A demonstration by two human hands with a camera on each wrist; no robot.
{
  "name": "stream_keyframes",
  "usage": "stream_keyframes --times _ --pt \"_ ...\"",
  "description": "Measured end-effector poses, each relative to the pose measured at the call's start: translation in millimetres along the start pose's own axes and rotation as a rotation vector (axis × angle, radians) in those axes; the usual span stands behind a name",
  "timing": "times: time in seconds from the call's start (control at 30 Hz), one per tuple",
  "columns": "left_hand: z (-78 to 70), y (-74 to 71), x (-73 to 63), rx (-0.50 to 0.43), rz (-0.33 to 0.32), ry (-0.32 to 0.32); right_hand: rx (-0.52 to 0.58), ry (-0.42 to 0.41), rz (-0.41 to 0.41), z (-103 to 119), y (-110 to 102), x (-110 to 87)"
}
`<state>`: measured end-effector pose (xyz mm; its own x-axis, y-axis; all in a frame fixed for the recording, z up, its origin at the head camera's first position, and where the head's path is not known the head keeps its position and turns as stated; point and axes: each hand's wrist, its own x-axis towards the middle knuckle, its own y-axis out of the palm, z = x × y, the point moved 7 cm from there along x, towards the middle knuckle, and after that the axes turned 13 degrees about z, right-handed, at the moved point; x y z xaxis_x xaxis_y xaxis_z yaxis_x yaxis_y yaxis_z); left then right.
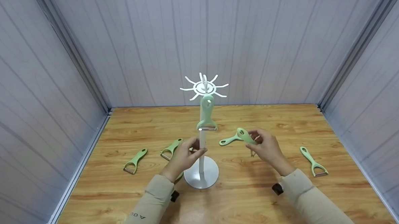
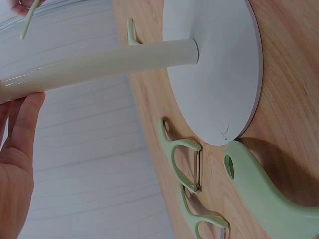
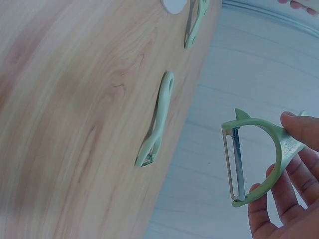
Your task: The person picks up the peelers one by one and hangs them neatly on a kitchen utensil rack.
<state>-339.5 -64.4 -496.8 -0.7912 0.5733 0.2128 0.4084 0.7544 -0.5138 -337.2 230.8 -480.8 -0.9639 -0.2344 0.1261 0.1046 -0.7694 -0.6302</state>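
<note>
My left hand grips the pole of a white stand, whose round base sits on the wooden table. A ring of hooks tops the stand. From the hook facing me hangs a light green peeler, its handle hole over the hook and blade end down. Right of the pole, my right hand pinches another green peeler between thumb and fingers, raised above the table. Its handle end points up toward the stand in the head view; its blade shows in the right wrist view.
Green peelers lie left of the stand, one farther out, one by my left hand, and one at the base, mostly hidden by my forearm in the head view. Others lie behind the held peeler and far right. Panel walls enclose the table.
</note>
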Motion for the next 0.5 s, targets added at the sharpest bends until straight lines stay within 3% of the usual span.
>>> stream_keyframes --times 0.5 --pt "-2.8 -0.7 -0.6 0.014 0.005 0.014 0.004 -0.091 -0.038 31 4 -5.9"
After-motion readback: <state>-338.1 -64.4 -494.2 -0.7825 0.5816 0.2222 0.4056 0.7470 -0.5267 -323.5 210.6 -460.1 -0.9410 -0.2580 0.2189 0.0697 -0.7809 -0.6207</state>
